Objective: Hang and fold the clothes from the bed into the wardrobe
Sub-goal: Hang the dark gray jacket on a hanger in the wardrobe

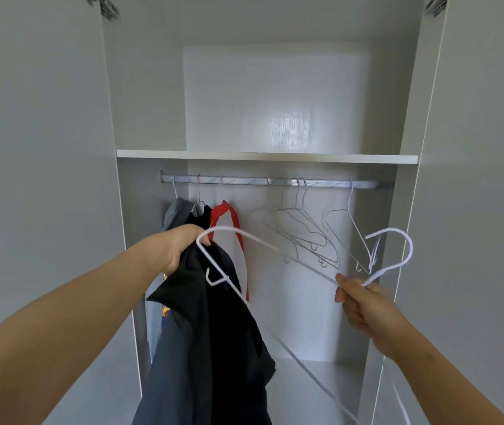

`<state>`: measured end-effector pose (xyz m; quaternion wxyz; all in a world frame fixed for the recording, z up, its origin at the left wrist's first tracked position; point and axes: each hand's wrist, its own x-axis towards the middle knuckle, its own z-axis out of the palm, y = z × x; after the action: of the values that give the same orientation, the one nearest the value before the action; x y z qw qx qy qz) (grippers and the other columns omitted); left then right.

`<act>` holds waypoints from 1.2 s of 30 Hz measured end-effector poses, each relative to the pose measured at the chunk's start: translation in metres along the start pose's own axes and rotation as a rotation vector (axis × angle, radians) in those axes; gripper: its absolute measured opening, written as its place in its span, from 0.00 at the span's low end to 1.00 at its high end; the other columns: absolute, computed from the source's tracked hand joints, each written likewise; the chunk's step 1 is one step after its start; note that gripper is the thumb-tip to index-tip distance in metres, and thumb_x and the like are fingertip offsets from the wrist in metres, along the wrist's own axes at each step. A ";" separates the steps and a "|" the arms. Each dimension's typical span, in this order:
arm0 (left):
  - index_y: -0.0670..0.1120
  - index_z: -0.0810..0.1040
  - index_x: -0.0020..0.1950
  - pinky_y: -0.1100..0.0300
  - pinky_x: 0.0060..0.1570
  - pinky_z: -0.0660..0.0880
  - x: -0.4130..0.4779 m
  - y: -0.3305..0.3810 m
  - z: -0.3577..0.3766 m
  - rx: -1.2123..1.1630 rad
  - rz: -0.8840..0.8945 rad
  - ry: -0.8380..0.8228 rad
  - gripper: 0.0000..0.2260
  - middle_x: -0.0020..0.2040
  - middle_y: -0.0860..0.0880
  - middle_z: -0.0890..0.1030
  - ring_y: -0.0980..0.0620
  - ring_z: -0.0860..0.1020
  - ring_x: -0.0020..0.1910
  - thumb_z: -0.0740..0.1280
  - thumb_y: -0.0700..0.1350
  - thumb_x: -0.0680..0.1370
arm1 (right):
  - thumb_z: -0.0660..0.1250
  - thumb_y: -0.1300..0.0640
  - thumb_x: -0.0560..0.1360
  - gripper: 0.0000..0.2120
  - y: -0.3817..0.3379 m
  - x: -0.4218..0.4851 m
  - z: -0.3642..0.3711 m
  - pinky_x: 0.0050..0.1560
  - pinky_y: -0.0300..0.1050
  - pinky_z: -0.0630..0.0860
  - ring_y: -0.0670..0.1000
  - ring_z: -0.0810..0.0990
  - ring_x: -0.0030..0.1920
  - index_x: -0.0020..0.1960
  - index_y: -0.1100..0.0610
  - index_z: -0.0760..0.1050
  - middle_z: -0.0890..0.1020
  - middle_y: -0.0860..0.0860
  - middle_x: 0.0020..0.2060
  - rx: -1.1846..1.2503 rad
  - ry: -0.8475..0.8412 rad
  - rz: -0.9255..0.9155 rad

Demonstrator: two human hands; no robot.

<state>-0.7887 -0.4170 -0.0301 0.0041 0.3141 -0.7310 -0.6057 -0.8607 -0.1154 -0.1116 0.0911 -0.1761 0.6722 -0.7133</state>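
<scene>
The right hand (pixel 364 305) pinches the neck of a white wire hanger (pixel 410 246) between thumb and curled fingers, just below its hook. The hook curls up and to the right of the knuckles. That forearm reaches up from the lower right with the wrist bent slightly back.

From the pinch, the hanger's shoulder sweeps left in a long arc. Its far end lies in front of a dark garment (pixel 223 332), right by the thumb of the left hand (pixel 180 246); I cannot tell whether the two touch. The left hand has its fingers closed round a bunched top edge of the garment, with the arm stretched forward and up from the lower left. The cloth hangs from that fist in loose folds, black and dark grey, down past the bottom of the view.

Behind both hands stands the open wardrobe (pixel 140 102). On its rail (pixel 259 180), under a white shelf (pixel 266 156), a grey garment (pixel 177 214), a black garment (pixel 202 216) and a red garment (pixel 218 211) hang at the left. Several empty wire hangers (pixel 305 231) hang to their right.
</scene>
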 end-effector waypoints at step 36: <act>0.53 0.73 0.66 0.50 0.69 0.57 -0.020 -0.043 0.032 1.199 1.314 0.376 0.20 0.62 0.51 0.73 0.50 0.68 0.65 0.67 0.54 0.74 | 0.62 0.60 0.77 0.19 -0.001 0.008 0.090 0.20 0.30 0.61 0.41 0.64 0.17 0.27 0.58 0.71 0.66 0.43 0.15 0.004 0.112 -0.061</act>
<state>-0.7657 -0.3824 -0.0693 0.3039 -0.1226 -0.9428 0.0616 -0.8341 -0.2018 -0.1063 0.0318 -0.1563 0.6691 -0.7258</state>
